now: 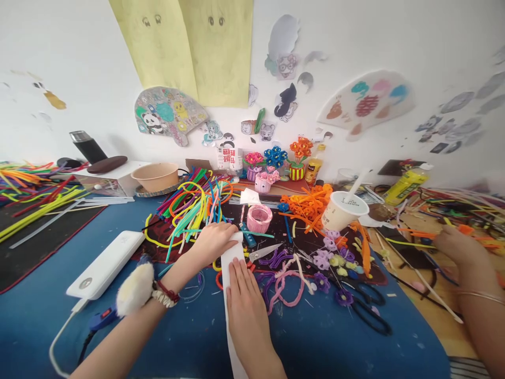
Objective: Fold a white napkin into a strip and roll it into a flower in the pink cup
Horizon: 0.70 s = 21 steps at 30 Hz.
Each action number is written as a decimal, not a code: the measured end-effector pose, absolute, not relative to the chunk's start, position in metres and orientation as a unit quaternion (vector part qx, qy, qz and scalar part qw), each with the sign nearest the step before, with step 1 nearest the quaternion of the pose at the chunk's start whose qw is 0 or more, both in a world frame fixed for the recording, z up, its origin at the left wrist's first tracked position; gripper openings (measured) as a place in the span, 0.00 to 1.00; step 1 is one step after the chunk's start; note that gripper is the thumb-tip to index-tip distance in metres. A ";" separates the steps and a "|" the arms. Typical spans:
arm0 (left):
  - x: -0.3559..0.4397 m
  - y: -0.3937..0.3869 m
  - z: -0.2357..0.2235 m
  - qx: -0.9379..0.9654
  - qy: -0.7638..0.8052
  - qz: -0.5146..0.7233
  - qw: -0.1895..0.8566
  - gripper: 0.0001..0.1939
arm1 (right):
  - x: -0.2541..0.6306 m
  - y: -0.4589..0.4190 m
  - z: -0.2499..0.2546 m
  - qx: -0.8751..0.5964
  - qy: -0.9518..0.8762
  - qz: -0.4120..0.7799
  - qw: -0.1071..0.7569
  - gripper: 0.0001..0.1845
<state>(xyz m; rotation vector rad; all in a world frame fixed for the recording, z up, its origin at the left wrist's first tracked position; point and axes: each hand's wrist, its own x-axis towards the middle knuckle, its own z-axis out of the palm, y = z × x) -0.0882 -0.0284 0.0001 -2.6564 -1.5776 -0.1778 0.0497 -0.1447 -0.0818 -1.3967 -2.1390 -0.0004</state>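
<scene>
A long white strip (232, 329), which looks like paper, runs from the near table edge towards the middle. My left hand (216, 242) is closed on its far end, where the strip seems to curl. Flat on the strip lies my right hand (246, 289), its fingers stretched out and nothing in its grasp. Just beyond my hands stands a small pink pot (259, 218) that looks wrapped in pipe cleaner. Scissors (266, 251) lie to the right of the strip's far end, near a pink braided loop (290, 289) and purple pipe cleaner pieces (274, 258).
Colourful pipe cleaners (197, 202) pile up behind my left hand. A power bank (105, 266) sits left. Orange pieces (305, 202), a paper cup (344, 210) and black-handled scissors (369, 316) are on the right. Another person's hand (460, 250) holds pipe cleaners at far right.
</scene>
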 end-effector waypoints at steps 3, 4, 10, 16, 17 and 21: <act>-0.089 -0.032 -0.005 -0.874 -0.481 -0.057 0.040 0.07 | 0.049 -0.147 -0.082 -0.513 -0.804 -0.007 0.301 0.25; -0.090 -0.034 -0.004 -0.879 -0.472 -0.056 0.043 0.08 | 0.050 -0.148 -0.082 -0.509 -0.806 -0.015 0.302 0.25; -0.094 -0.042 0.005 -0.892 -0.447 -0.063 0.018 0.15 | 0.051 -0.148 -0.079 -0.507 -0.808 -0.032 0.298 0.25; -0.098 -0.041 0.009 -0.873 -0.476 -0.085 -0.059 0.14 | 0.051 -0.148 -0.078 -0.504 -0.811 -0.037 0.296 0.25; -0.099 -0.041 0.009 -0.868 -0.483 -0.089 -0.072 0.13 | 0.052 -0.148 -0.078 -0.504 -0.811 -0.038 0.295 0.25; -0.099 -0.037 0.011 -0.847 -0.510 -0.098 -0.117 0.13 | 0.052 -0.148 -0.077 -0.506 -0.812 -0.037 0.288 0.26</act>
